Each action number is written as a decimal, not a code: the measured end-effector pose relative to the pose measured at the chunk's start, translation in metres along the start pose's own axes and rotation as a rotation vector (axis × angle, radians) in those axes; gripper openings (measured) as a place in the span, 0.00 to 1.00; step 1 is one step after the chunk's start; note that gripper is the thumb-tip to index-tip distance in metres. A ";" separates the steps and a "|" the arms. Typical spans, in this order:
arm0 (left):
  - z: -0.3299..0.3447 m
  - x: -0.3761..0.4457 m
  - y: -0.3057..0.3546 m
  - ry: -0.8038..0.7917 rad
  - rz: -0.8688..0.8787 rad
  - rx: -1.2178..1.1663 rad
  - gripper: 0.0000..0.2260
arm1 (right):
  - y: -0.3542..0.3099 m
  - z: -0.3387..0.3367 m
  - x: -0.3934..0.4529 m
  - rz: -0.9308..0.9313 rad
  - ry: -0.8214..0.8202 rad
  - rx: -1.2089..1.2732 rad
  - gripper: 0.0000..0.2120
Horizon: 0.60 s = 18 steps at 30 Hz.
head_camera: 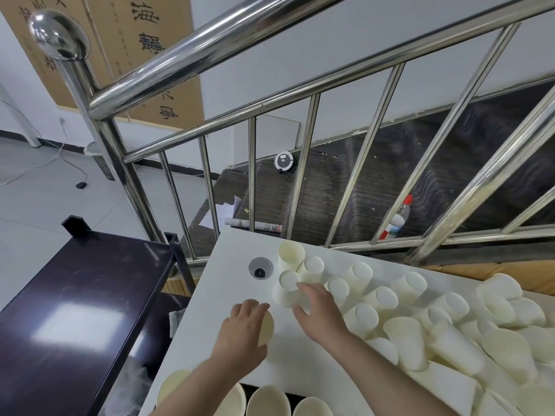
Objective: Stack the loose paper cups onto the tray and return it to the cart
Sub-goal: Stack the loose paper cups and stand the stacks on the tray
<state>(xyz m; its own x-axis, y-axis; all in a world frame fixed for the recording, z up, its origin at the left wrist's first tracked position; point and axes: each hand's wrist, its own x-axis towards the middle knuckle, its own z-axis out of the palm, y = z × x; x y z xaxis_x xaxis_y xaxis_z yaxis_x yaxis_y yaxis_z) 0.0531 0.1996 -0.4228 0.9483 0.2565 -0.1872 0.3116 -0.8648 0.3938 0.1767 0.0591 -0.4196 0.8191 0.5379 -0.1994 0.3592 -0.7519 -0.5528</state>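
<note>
Several loose white paper cups (402,334) lie scattered over the right half of the white table (231,265), most upside down or on their sides. My left hand (243,331) grips one cup (266,327) near the table's middle. My right hand (318,307) reaches over an upside-down cup (289,288), fingers spread around its side. An upright cup (290,253) stands just behind it. Upright cups (267,400) stand on a dark tray (249,387) at the bottom edge, mostly cut off by the frame.
A dark cart (75,295) with a glossy top stands left of the table. A round grey cable grommet (260,268) is set in the tabletop. A steel stair railing (300,175) runs behind the table, with a plastic bottle (398,219) and rolled paper (255,226) beyond it.
</note>
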 end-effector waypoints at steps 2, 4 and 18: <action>0.003 0.001 -0.002 -0.043 0.007 0.058 0.32 | -0.007 -0.002 0.011 -0.095 -0.055 -0.193 0.26; 0.006 0.002 -0.004 -0.065 0.019 0.095 0.33 | -0.013 -0.002 0.021 -0.144 -0.109 -0.305 0.27; 0.012 0.006 -0.007 -0.088 0.032 0.143 0.33 | -0.018 0.009 0.031 -0.126 -0.174 -0.404 0.18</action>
<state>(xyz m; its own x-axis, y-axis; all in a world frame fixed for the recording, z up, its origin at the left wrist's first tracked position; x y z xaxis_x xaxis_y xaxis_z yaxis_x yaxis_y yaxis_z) 0.0561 0.2026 -0.4376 0.9468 0.1941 -0.2569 0.2632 -0.9261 0.2702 0.1916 0.0931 -0.4233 0.6829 0.6646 -0.3033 0.6249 -0.7464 -0.2288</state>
